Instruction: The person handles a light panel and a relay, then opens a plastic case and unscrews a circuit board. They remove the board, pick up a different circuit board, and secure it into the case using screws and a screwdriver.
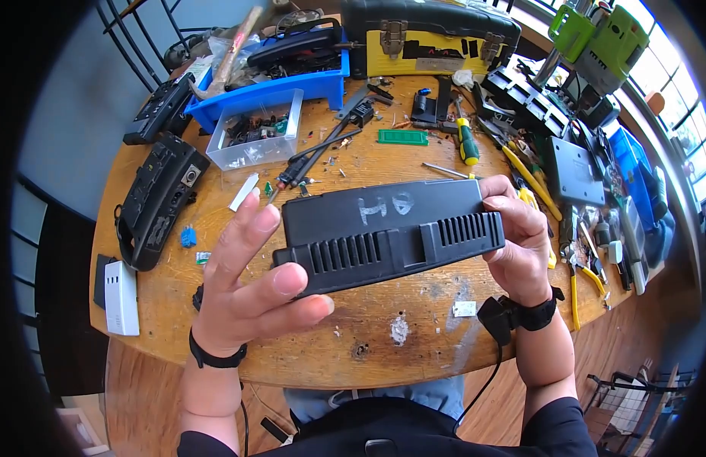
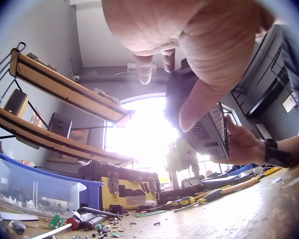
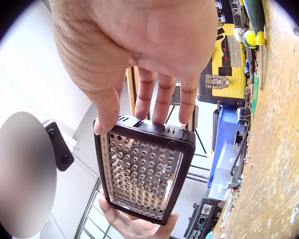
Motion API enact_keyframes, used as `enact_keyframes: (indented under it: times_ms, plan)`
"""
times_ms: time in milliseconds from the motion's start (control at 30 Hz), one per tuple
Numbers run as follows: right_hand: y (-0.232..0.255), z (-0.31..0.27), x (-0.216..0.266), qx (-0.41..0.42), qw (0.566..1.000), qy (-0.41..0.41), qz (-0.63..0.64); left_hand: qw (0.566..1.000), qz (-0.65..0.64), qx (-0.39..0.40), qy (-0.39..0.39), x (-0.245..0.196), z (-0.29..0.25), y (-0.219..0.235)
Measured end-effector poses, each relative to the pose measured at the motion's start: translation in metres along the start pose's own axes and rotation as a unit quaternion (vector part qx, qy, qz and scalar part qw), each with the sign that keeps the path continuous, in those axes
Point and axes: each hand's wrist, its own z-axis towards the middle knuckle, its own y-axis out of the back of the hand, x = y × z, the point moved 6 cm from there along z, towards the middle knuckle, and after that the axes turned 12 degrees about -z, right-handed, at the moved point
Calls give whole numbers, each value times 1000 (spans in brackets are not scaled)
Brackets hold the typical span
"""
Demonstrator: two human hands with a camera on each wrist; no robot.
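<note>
Over the table is a black LED light panel (image 1: 353,217), its vented back with pale handwritten marks facing up in the head view. Rows of small bulbs on the lit-side face of the light panel (image 3: 139,174) show in the right wrist view. My right hand (image 1: 520,247) grips its right end, thumb on one side and fingers on the other. At the left end, my left hand (image 1: 242,293) has its fingers spread, fingertips right at the casing. In the left wrist view, the thumb of my left hand (image 2: 189,45) overlaps the panel.
A blue bin (image 1: 315,90) and clear tray (image 1: 254,156) stand at the back left, a yellow-black toolbox (image 1: 444,57) behind. Another black device (image 1: 159,202) lies left, near a white power strip (image 1: 121,297). Screwdriver (image 1: 467,141), pliers (image 1: 573,282) and a green drill (image 1: 596,42) sit right.
</note>
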Motion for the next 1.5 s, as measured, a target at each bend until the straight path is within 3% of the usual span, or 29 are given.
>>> enact_keyframes:
  times_ms: [300,400,500,567,800,867,933,1133,1300,1500]
  plan:
    - [0,-1,-2,-12,1000,-27,0,1000,12,13,-4,-4,10,5]
    - [0,-2,-1,-16,999,-35,0,998,-25,21,61,-3,16,6]
    - [1,-2,-2,-20,999,-34,-5,998,-24,19,54,1,14,5]
    - [2,-2,-3,-20,999,-27,-8,1000,11,10,7,-1,11,4]
    - [4,-3,-7,-44,997,-52,-22,999,37,12,19,0,14,0]
    - [4,-3,-7,-53,996,-62,-23,997,-14,9,72,3,14,-1]
    - [6,-4,-10,-79,991,-99,-42,998,-15,25,57,5,14,-1]
    - [2,-1,-17,-61,983,-167,-38,973,-67,114,188,15,16,-9]
    - [1,-2,-28,-49,969,-231,-79,958,-70,177,214,20,5,-18]
    - [-2,-4,-36,-25,949,-290,-119,952,-64,201,222,21,1,-20]
